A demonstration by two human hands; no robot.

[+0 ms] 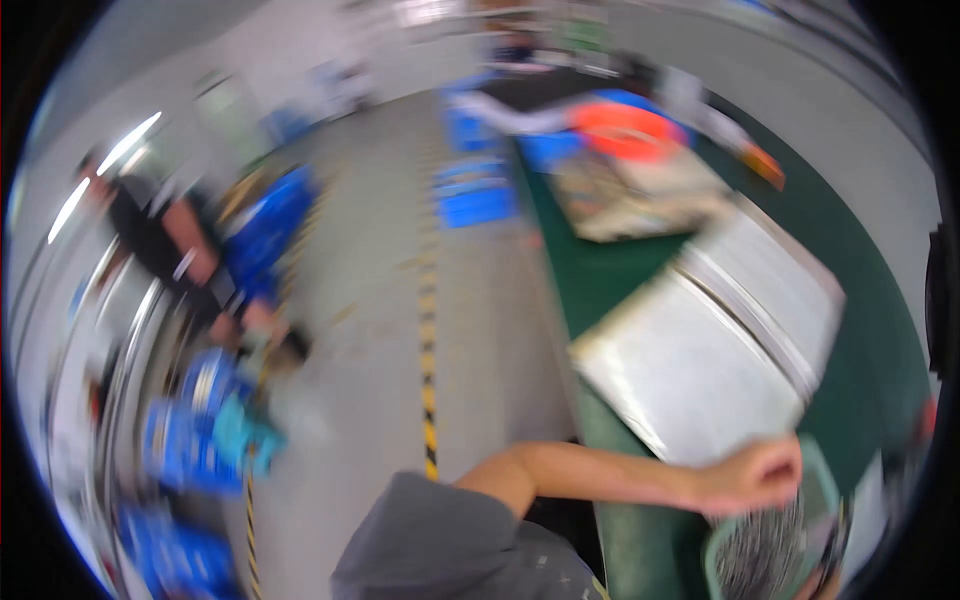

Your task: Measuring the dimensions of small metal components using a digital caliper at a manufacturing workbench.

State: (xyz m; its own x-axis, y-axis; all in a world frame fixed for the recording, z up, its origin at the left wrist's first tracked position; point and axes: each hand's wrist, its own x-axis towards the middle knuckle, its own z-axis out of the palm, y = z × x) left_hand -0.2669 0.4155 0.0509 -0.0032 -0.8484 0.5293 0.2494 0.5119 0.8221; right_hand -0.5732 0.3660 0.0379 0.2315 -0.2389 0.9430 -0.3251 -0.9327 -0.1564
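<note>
My left hand (765, 476) reaches across to the right, its fingers curled closed over the rim of a pale green plastic basket (722, 548). Whatever the fingers may hold is hidden and blurred. Inside the basket lies a heap of thin grey metal pieces (762, 552), too blurred to name. At the lower right edge only a sliver of my right hand (826, 582) shows, beside the basket and close to a dark object; its fingers cannot be made out. Just beyond my left hand lie silvery-white flat trays or panels (695, 365).
The green-topped table (590, 285) bears a bin-like tray (640, 205) and an orange-red round basin (628, 130). Blue crates (475, 200) stand beyond the table's left side. Across the striped aisle (430, 370), another person (165, 235) bends near more blue crates (185, 445).
</note>
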